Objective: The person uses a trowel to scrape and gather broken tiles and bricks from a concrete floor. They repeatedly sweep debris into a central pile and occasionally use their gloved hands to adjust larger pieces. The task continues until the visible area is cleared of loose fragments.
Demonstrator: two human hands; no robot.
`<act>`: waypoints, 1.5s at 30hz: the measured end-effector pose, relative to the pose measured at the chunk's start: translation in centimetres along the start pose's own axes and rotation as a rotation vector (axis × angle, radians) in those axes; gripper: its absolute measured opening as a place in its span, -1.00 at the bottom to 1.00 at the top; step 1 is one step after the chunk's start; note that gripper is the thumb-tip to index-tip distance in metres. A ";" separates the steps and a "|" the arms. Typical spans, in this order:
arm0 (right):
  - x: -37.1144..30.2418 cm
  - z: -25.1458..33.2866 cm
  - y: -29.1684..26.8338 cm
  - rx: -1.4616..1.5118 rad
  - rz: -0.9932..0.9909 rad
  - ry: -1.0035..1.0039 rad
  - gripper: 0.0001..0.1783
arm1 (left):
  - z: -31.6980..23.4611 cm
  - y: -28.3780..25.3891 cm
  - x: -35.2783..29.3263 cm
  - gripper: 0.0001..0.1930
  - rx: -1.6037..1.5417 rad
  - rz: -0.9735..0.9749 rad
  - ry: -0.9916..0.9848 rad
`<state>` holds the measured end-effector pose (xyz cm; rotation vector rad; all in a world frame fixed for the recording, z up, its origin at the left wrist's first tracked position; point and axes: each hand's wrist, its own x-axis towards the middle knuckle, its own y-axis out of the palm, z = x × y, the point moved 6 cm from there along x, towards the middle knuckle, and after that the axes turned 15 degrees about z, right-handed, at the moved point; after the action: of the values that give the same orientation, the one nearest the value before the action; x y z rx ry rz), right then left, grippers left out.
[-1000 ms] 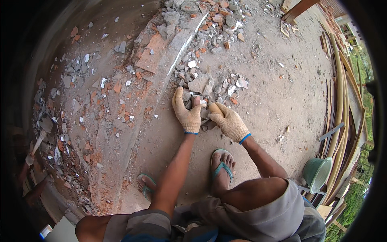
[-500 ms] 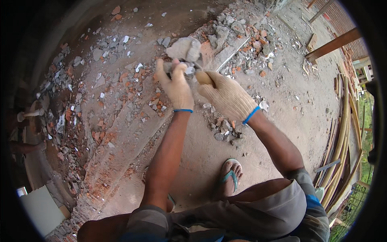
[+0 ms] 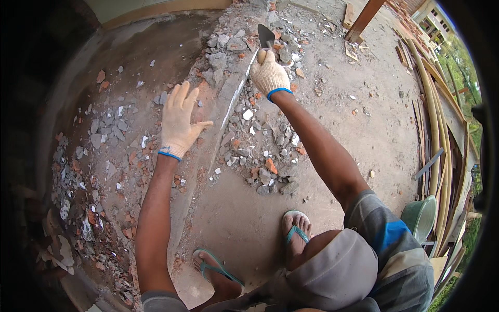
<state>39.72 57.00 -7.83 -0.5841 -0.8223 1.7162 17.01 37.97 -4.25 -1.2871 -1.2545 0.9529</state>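
My right hand [image 3: 270,73], in a cream knit glove with a blue cuff, is closed round the handle of a small trowel [image 3: 266,36]. The dark pointed blade reaches away from me, above broken rubble [image 3: 223,47]. To the left, my left hand [image 3: 179,122] wears a matching glove. It holds nothing, with its fingers stretched out and the thumb apart, above the dusty broken ledge. Between the two hands runs a narrow white-edged strip [image 3: 236,99], with loose grey and reddish fragments [image 3: 265,166] to its right.
More debris [image 3: 104,130] is scattered at the left. My sandalled feet [image 3: 299,229] stand on the concrete floor. At the right lie long bamboo poles [image 3: 436,125] and a green bucket [image 3: 420,218]. A wooden post [image 3: 366,20] rises at the far right.
My hands have moved apart from close together, the left one leftward, the right one farther away with the trowel. The pale rubble chunk at my left fingers is no longer there.
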 end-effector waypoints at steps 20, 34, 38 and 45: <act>-6.4 7.2 4.9 -0.009 0.147 -0.115 -0.12 | -5.2 8.5 1.1 -0.06 0.287 0.372 0.159; -21.6 7.1 4.5 0.496 0.373 -0.535 -0.23 | -11.0 17.0 -16.8 0.22 -0.327 0.238 -0.201; -30.2 -8.6 -1.0 0.465 0.315 -0.006 -0.26 | -13.4 18.4 -19.3 0.39 -0.313 0.065 -0.276; -34.6 -26.9 -8.4 0.303 0.029 0.629 -0.28 | -17.1 20.6 -15.4 0.48 -0.403 -0.014 -0.296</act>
<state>74.56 31.54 -19.25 -0.8609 -0.1072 1.5096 34.68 22.39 -24.19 -1.4775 -1.7502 0.9330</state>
